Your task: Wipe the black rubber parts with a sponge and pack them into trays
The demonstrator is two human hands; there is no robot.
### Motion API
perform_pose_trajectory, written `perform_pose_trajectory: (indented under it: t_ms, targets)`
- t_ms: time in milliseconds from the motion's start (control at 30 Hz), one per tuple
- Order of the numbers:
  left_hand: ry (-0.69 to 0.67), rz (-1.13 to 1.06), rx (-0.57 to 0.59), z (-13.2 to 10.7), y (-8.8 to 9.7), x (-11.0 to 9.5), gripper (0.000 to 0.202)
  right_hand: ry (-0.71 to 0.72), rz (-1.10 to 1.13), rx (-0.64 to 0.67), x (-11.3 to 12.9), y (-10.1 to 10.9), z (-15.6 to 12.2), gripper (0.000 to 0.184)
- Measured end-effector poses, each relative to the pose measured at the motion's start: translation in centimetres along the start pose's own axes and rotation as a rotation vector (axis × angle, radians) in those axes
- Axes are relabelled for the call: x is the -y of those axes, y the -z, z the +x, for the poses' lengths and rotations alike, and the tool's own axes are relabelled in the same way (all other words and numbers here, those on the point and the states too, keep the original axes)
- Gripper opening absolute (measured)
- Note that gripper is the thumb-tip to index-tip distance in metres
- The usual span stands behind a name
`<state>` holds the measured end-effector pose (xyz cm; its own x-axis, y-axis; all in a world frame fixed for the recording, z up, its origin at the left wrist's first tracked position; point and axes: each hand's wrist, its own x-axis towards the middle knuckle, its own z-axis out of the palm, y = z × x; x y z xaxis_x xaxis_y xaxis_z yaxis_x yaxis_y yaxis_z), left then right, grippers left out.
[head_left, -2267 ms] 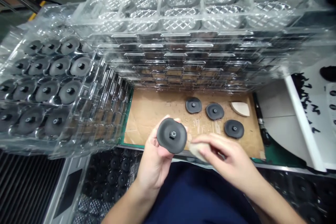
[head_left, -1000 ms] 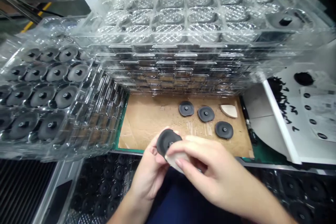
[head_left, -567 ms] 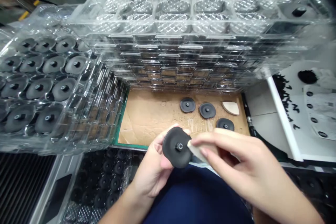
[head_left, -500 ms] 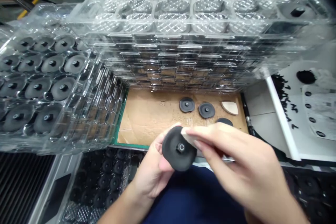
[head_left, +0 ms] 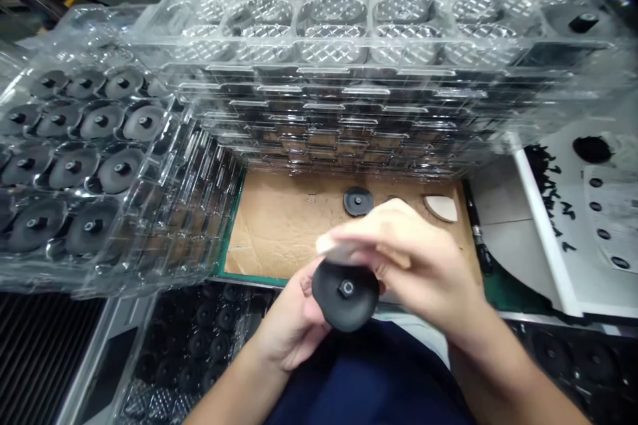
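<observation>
My left hand (head_left: 292,325) is closed on the left edge of a round black rubbery disc (head_left: 343,312), its hollow face and central stud turned up towards me. My right hand (head_left: 423,265) pinches a pale, flat piece (head_left: 333,250) at the far rim of that disc. Motion blurs the piece, and fingers cover part of it. Beyond the hands, another black disc (head_left: 357,202) lies on a brown cardboard sheet (head_left: 279,226). To its right on the sheet is a cream wedge-shaped piece (head_left: 441,208).
Stacked clear plastic trays (head_left: 333,73) rise behind the cardboard. More trays (head_left: 164,166) filled with black discs stand to the left. On the right are a white bin (head_left: 548,232) with small black bits and a black pen-like tool (head_left: 476,226).
My right hand has moved left along the disc's far rim with the pale piece, now covering some discs on the cardboard. The left hand keeps its hold, nearly in place.
</observation>
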<state>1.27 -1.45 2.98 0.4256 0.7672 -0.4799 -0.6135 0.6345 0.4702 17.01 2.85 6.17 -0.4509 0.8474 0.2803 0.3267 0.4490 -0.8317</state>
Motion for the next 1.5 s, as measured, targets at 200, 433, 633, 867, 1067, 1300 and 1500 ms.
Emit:
perform_pose_trajectory:
  t_ms: [200, 433, 633, 867, 1067, 1300, 1500]
  targets:
    - [0.010, -0.170, 0.071, 0.0, 1.0, -0.5, 0.060, -0.574, 0.081, -0.090, -7.0, -1.8, -3.8, 0.032]
    - [-0.017, -0.166, -0.091, 1.1, 2.1, -0.6, 0.051, -0.649, -0.136, -0.092, -8.8, -6.9, -9.8, 0.031]
    - [-0.068, -0.180, -0.180, 1.9, 2.8, 0.2, 0.052, -0.614, -0.205, -0.099, -9.2, -6.8, -9.5, 0.031]
    - [-0.130, -0.069, -0.236, 1.7, 1.1, 0.1, 0.050, -0.333, -0.160, -0.355, -2.2, -3.4, -2.0, 0.028]
    - [-0.176, -0.035, -0.222, 1.5, 0.4, -0.5, 0.053, -0.121, -0.022, 0.067, 2.1, -2.6, 1.1, 0.021]
    - [-0.194, -0.015, -0.126, 1.2, 0.2, -0.6, 0.055, -0.004, -0.073, 0.007, 1.7, -2.1, -0.6, 0.023]
    - [-0.186, -0.029, -0.072, 1.1, 0.6, -0.9, 0.055, -0.063, -0.296, -0.010, 1.2, -0.4, -1.8, 0.025]
